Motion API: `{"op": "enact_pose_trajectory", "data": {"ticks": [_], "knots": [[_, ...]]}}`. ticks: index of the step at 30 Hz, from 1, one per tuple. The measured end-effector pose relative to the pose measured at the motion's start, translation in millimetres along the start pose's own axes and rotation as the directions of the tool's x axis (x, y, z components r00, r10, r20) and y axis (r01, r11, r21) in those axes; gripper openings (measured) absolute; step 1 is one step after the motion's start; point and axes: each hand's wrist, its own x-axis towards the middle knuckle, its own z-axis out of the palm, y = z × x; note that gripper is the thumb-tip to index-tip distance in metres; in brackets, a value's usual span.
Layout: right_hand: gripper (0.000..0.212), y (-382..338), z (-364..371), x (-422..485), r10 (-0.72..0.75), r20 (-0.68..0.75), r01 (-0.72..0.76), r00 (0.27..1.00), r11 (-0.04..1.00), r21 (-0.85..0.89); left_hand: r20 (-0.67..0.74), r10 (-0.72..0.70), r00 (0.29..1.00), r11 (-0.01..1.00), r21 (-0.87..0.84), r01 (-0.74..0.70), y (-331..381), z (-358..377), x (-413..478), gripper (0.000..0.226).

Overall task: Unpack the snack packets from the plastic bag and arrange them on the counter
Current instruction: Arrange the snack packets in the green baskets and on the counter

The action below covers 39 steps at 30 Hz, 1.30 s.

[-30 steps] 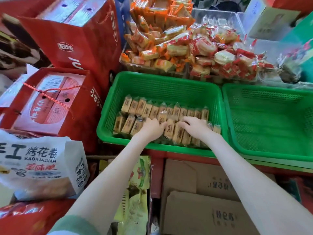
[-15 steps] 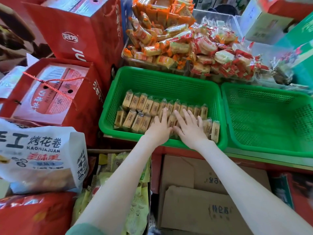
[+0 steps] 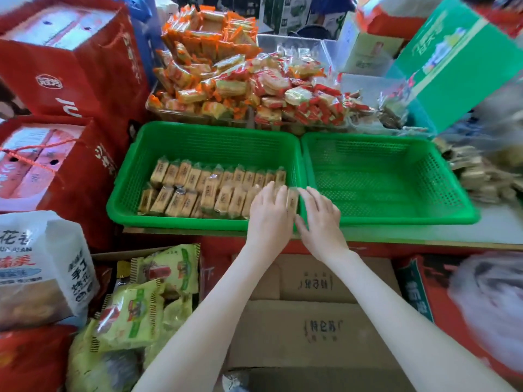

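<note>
Two rows of tan snack packets (image 3: 198,185) lie in the left green basket (image 3: 209,137). My left hand (image 3: 270,215) rests flat on the packets at the right end of the near row, fingers straight. My right hand (image 3: 319,219) lies beside it over the basket's right wall, fingers straight, touching the last packet (image 3: 293,198) between the two hands. A second green basket (image 3: 390,219) on the right holds nothing. The plastic bag is not clearly in view.
Orange (image 3: 203,58) and red (image 3: 300,97) packets are heaped behind the baskets. Red gift boxes (image 3: 56,165) stand left, a green box (image 3: 452,66) back right. Cardboard cartons (image 3: 311,321), green snack bags (image 3: 135,306) and a white bag (image 3: 42,264) lie below the counter edge.
Both hands have moved right along the near row, from its middle to its right end. Their fingers went from curled over the packets to straight.
</note>
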Motion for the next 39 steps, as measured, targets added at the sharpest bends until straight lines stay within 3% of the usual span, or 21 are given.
{"op": "enact_pose_trajectory", "data": {"ticks": [5, 9, 13, 17, 23, 26, 30, 35, 39], "knots": [[0.045, 112.5, -63.5, -68.5, 0.168, -0.196, -0.154, 0.966, 0.984, 0.088, 0.083, 0.137, 0.987, 0.984, -0.129, -0.126, 145.6, 50.8, -10.1, 0.052], [0.053, 225.1, -129.4, -130.2, 0.243, -0.267, -0.229, 0.933, 0.970, 0.081, 0.184, 0.280, 0.942, 0.960, -0.049, -0.275, 277.1, 111.6, -13.8, 0.053], [0.054, 333.4, -193.9, -180.0, 0.306, -0.306, -0.299, 0.902, 0.952, 0.069, 0.225, 0.260, 0.939, 0.961, -0.154, -0.229, 395.6, 166.1, -12.5, 0.060], [0.045, 426.7, -228.7, -211.7, 0.406, -0.339, -0.394, 0.849, 0.913, 0.106, 0.294, 0.267, 0.918, 0.963, -0.120, -0.242, 472.9, 209.5, -0.9, 0.058], [0.048, 526.1, -239.2, -198.5, 0.492, -0.267, -0.450, 0.829, 0.869, 0.205, 0.284, 0.082, 0.955, 0.996, 0.019, -0.092, 508.5, 275.6, 56.7, 0.055], [0.051, 571.6, -232.1, -170.3, 0.485, -0.178, -0.436, 0.856, 0.863, 0.256, 0.232, -0.047, 0.972, 0.993, 0.119, 0.020, 509.6, 311.4, 107.9, 0.064], [0.056, 631.4, -220.4, -106.7, 0.441, -0.050, -0.417, 0.896, 0.874, 0.249, 0.111, -0.182, 0.977, 0.979, 0.113, 0.170, 500.2, 357.0, 181.5, 0.075], [0.053, 670.5, -190.9, -15.2, 0.377, 0.080, -0.381, 0.923, 0.862, 0.335, 0.121, -0.185, 0.975, 0.961, 0.229, 0.154, 475.6, 404.7, 251.2, 0.074], [0.052, 675.6, -161.2, 37.2, 0.443, 0.258, -0.512, 0.859, 0.716, 0.474, 0.037, -0.201, 0.979, 0.946, 0.266, 0.184, 466.1, 427.7, 271.9, 0.057]]}}
